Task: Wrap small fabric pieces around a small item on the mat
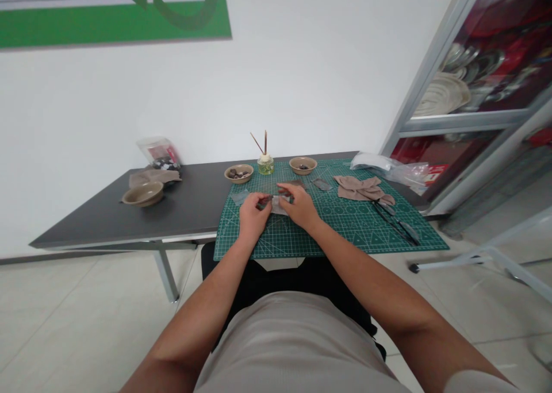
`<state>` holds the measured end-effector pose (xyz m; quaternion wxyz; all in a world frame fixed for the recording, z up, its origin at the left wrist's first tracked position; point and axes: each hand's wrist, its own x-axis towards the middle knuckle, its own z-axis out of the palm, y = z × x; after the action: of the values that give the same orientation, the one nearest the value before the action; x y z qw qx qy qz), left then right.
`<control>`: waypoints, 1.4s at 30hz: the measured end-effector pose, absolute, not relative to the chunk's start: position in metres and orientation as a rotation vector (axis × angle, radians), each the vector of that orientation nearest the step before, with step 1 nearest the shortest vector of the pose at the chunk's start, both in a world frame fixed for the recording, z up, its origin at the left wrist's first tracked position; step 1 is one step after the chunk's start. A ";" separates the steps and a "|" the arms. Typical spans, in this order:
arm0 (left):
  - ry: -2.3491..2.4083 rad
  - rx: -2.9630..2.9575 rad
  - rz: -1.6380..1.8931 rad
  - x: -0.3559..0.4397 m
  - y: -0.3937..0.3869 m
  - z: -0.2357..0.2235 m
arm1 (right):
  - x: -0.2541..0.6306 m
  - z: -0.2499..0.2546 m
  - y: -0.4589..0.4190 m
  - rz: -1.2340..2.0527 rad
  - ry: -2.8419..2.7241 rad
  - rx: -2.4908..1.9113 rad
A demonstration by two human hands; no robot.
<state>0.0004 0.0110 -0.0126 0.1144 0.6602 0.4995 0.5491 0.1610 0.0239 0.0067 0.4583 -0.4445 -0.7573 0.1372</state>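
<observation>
Over the green cutting mat [336,226] my two hands work close together on a small clear plastic bag [279,208]. My left hand [253,214] pinches its left side between thumb and fingers. From the right, my right hand [302,207] holds it with the thumb, fingers curled beyond. Whatever the bag contains is too small to make out. A brown flat piece [297,183] lies just behind my right fingers. Another small clear bag [240,197] rests left of my left hand, and a greyish small packet [321,184] lies to the right.
Behind my hands stand a bowl of dark lumps [238,173], a reed diffuser [265,164] and a second bowl [303,165]. To the right lie a brown cloth [360,187], glasses [397,223] and plastic wrapping [388,166]. Another bowl [143,194] and a clear tub [158,151] stand left.
</observation>
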 end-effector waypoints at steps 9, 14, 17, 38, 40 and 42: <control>1.621 2.224 1.217 0.008 0.004 -0.001 | 0.170 0.011 0.024 0.685 -1.814 -1.139; 1.717 2.494 0.720 0.015 0.000 0.008 | 0.179 0.011 0.026 0.493 -1.987 -1.279; 1.720 2.587 0.580 0.013 -0.005 0.010 | 0.179 0.010 0.022 0.350 -2.156 -1.288; 1.731 2.541 0.651 0.003 -0.008 0.002 | 0.171 0.010 0.020 0.001 -2.459 -1.302; 1.734 2.532 0.647 0.003 -0.007 0.003 | 0.171 0.011 0.022 -0.004 -2.455 -1.334; 1.738 2.510 0.639 0.002 -0.006 0.003 | 0.170 0.011 0.023 -0.017 -2.458 -1.345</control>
<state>0.0019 -0.0060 0.0032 0.0111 0.8046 0.5572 0.2049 0.1702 0.0226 0.0112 0.1690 -0.4733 -0.8645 -0.0060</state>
